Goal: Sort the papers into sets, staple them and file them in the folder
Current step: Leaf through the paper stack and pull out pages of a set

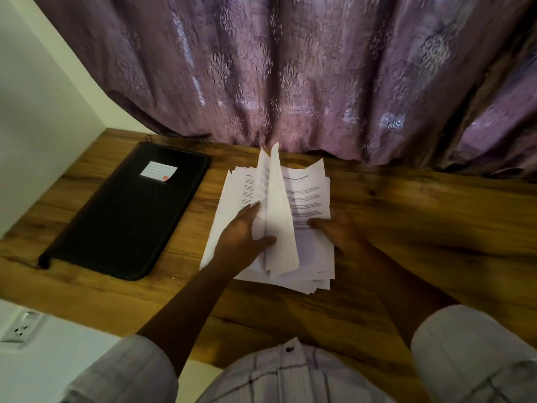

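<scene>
A stack of papers point(311, 196) is seen lying near the middle of the wooden table point(436, 228), not far from its far edge, with its sheets loosely fanned so that many edges are shown at the near right corner of the stack. A few sheets point(279, 216) from the top are raised on edge and folded upward, and they are pinched by the left hand point(241, 237), whose fingers are spread behind them on the left while the thumb is pressed against them from the right. The right hand point(340, 231) is placed at the right edge of the stack, its thumb laid across the printed top page; its fingers are hidden, so it cannot be told whether the edge is gripped. A black folder point(125, 216) is laid flat and closed toward the left end of the table, apart from the papers, and a small white label point(158, 171) is borne on its cover. A purple patterned curtain point(290, 68) is hung behind the far edge. A wall socket point(20, 330) is seen below the table's left end.
</scene>
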